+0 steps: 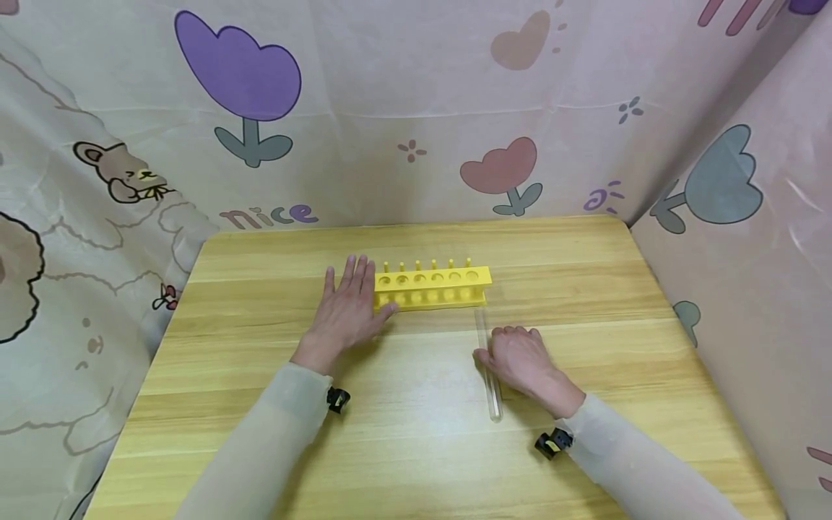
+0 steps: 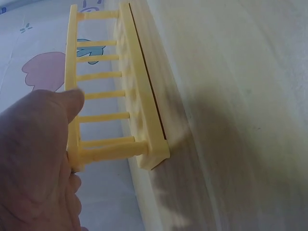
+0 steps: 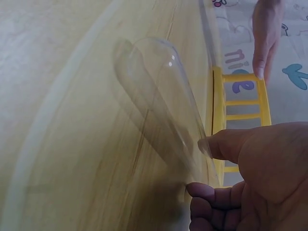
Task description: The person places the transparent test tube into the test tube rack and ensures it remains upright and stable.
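A yellow test tube rack (image 1: 432,278) stands on the table with its row of holes facing up. My left hand (image 1: 344,310) holds its left end, the thumb (image 2: 72,103) against the upper plate and the fingers by the end. To the right, my right hand (image 1: 523,365) pinches a clear test tube (image 1: 494,401) between thumb (image 3: 219,144) and index finger; the other fingers are curled. The tube's rounded end points toward me, and its far end is near the rack's front right corner. In the right wrist view, the tube (image 3: 159,62) casts a shadow on the wood.
A light wooden table (image 1: 416,462) lies under both hands. Patterned cloth (image 1: 390,72) hangs behind it and along both sides. Short yellow pegs (image 1: 434,264) stick up along the rack's rear. Each wrist wears a small black device (image 1: 554,443).
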Available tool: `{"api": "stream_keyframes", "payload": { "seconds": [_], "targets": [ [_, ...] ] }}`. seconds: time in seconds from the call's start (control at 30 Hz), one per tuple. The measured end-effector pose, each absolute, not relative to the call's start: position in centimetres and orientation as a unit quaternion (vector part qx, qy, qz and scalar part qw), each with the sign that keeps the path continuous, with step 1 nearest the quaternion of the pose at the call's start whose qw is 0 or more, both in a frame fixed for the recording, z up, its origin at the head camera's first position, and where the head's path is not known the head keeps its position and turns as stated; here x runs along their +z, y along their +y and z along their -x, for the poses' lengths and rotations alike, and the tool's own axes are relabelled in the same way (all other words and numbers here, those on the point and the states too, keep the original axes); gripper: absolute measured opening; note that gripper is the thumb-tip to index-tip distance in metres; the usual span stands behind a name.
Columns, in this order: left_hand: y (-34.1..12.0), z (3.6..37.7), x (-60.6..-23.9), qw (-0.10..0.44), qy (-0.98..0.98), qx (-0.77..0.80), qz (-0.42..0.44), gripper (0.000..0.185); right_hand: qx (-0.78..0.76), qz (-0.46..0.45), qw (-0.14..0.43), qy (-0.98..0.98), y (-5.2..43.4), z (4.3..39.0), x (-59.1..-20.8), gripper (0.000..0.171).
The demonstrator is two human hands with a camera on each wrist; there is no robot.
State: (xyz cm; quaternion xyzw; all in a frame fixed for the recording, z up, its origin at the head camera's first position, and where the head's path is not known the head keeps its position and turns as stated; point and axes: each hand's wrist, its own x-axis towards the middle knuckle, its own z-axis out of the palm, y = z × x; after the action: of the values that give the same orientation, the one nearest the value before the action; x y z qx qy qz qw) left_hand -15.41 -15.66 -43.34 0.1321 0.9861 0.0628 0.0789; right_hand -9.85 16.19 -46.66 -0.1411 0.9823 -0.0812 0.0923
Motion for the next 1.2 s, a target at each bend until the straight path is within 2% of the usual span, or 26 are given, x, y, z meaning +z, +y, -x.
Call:
{"api": "stream_keyframes", "payload": {
  "seconds": [0.2, 0.47, 0.63, 0.97, 1.2],
  "targets": [
    [-15.6, 15.4, -43.1, 0.091, 0.985, 0.066, -0.130, 0.082, -0.093, 0.128, 0.108, 0.982, 16.2, 10.1, -46.8, 0.044],
    [-15.6, 15.5, -43.3, 0.089, 0.985, 0.076, -0.130, 0.082, -0.131, 0.092, 0.148, 0.976, 16.3, 10.4, -46.9, 0.043],
    [-15.7, 15.5, -43.3, 0.093, 0.984, 0.077, -0.130, 0.082, -0.143, 0.071, 0.153, 0.975, 17.0, 10.8, -46.9, 0.045],
    [-15.7, 15.5, -43.4, 0.093, 0.984, 0.076, -0.132, 0.082, -0.168, 0.042, 0.128, 0.976, 18.9, 11.8, -45.9, 0.042],
    [-15.7, 15.5, -43.4, 0.097, 0.983, 0.079, -0.132, 0.083, -0.218, 0.022, 0.076, 0.973, 20.0, 12.5, -44.4, 0.033]
  ]
}}
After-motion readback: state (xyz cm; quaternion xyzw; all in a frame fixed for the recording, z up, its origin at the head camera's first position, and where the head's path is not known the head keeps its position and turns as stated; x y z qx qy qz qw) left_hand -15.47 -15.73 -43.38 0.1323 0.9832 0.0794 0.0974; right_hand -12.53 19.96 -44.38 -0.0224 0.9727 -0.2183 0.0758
